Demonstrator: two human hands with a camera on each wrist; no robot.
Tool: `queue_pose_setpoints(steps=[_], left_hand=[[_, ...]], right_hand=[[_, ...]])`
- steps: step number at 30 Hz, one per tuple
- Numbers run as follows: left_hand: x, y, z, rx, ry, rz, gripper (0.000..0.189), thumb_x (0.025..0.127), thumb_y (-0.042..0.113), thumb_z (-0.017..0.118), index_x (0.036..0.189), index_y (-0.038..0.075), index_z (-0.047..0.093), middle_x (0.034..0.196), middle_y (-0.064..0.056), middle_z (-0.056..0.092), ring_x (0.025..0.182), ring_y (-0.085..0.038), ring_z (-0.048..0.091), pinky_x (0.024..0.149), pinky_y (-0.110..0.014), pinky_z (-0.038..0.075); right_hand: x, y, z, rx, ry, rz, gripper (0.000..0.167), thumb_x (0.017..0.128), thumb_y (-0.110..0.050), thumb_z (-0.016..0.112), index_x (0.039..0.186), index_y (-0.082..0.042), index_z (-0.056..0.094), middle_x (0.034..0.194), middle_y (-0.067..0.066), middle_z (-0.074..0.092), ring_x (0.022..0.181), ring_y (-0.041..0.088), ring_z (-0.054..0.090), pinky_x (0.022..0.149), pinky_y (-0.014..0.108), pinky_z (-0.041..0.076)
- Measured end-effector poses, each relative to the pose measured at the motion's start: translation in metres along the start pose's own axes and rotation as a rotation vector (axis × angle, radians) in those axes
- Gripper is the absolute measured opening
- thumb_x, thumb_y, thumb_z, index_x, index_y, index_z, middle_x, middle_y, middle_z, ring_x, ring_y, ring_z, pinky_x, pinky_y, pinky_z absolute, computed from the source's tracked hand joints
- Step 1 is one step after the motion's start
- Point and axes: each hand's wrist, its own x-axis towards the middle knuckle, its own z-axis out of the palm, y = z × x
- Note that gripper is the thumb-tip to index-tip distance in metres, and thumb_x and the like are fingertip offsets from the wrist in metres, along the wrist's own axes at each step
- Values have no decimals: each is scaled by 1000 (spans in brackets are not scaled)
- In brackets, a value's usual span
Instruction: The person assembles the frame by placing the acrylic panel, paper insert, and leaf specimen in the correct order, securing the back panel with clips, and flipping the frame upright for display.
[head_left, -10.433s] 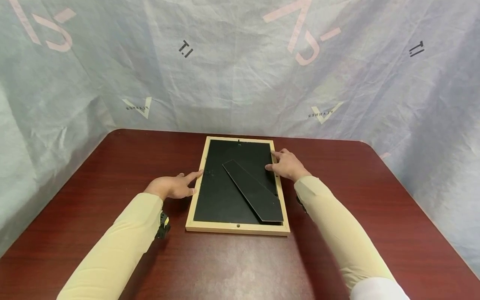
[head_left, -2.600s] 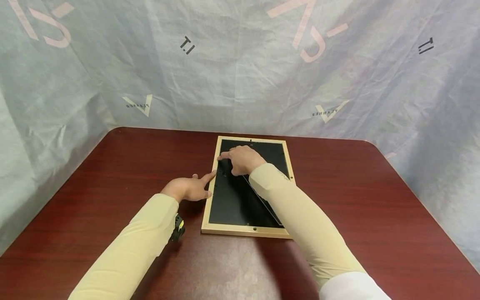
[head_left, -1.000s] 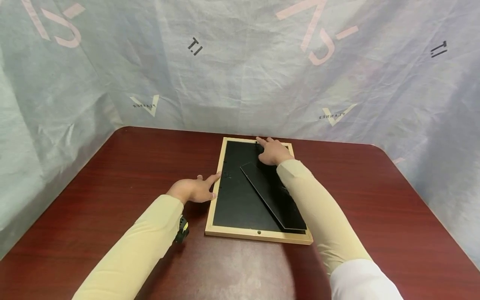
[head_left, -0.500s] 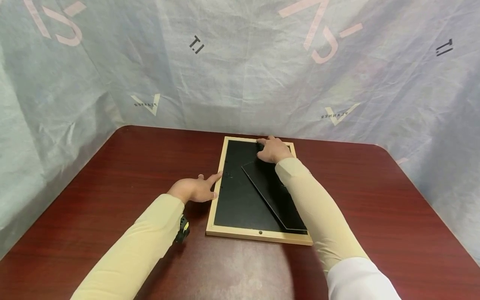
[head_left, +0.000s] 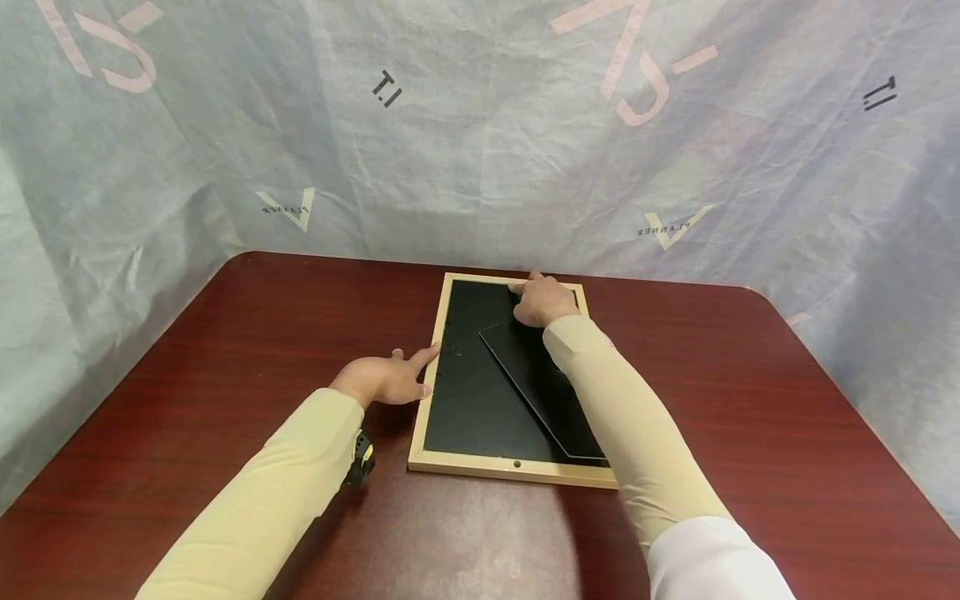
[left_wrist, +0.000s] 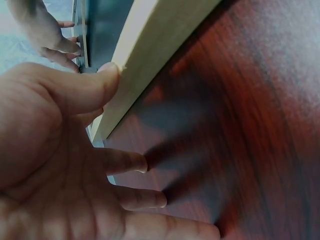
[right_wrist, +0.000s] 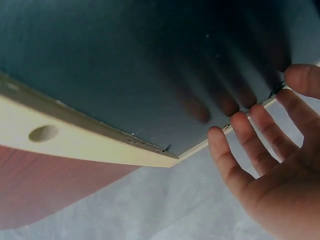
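A picture frame with a pale wooden rim [head_left: 517, 473] lies on the table, its black backing board [head_left: 467, 408] facing up. Across the board slants a black easel leg [head_left: 532, 387], partly covered by the right forearm. My left hand [head_left: 384, 380] rests at the frame's left side; in the left wrist view its thumb [left_wrist: 95, 87] touches the rim and the other fingers spread over the table. At the far edge is my right hand [head_left: 546, 302], its thumb and forefinger close to a small dark tab [right_wrist: 276, 91] in the right wrist view. Neither hand grips the frame.
The dark red wooden table [head_left: 300, 308] extends around the frame. A pale printed cloth [head_left: 450, 167] hangs behind it and at both sides. A round hole [right_wrist: 44, 133] shows in the rim in the right wrist view.
My right hand has gone from the frame's right edge to its left, then to its far edge, where it stays with small finger movements. My left hand keeps touching the left edge.
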Motion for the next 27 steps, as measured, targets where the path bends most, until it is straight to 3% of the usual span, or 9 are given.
queue_pose_setpoints(steps=[5,12,15,18,22,27], left_hand=[[-1,0,0,3,-3,-4,70,109,21,48,166,18,6,163,-35,5,149,-51,17,116,-62,23],[-1,1,-1,-10,-4,3,70,109,22,48,166,19,7,164,-34,4,150,-50,14,116,-62,22],[0,2,-2,-13,-9,10,70,109,21,48,166,19,7,164,-34,3,151,-50,13,117,-62,22],[0,2,-3,-10,-12,14,70,109,21,48,165,18,6,164,-35,2,151,-50,12,117,-62,21],[0,0,-4,-11,-16,16,70,109,20,47,165,17,6,164,-34,1,151,-51,10,117,-63,20],[0,0,-4,8,-17,20,70,109,21,47,165,16,6,163,-35,2,151,-51,10,116,-63,20]], right_hand=[[-3,-6,1,-55,-7,-1,61,100,-5,37,159,-22,38,166,16,22,145,37,34,89,43,43],[-4,8,1,17,-91,-20,57,108,-20,39,163,-24,25,166,17,15,152,38,18,92,45,39],[-8,18,-7,95,-163,-42,62,105,-13,43,163,-22,24,168,18,13,145,38,30,89,45,39],[-16,26,-14,150,-197,-80,61,104,-8,44,163,-15,27,166,20,21,140,36,40,96,44,42],[-28,41,-18,173,-156,-121,52,107,-13,49,157,-6,38,159,23,35,144,39,38,111,52,37],[-50,64,-15,183,-83,-89,49,106,-16,53,152,-1,45,155,27,39,139,45,42,109,57,39]])
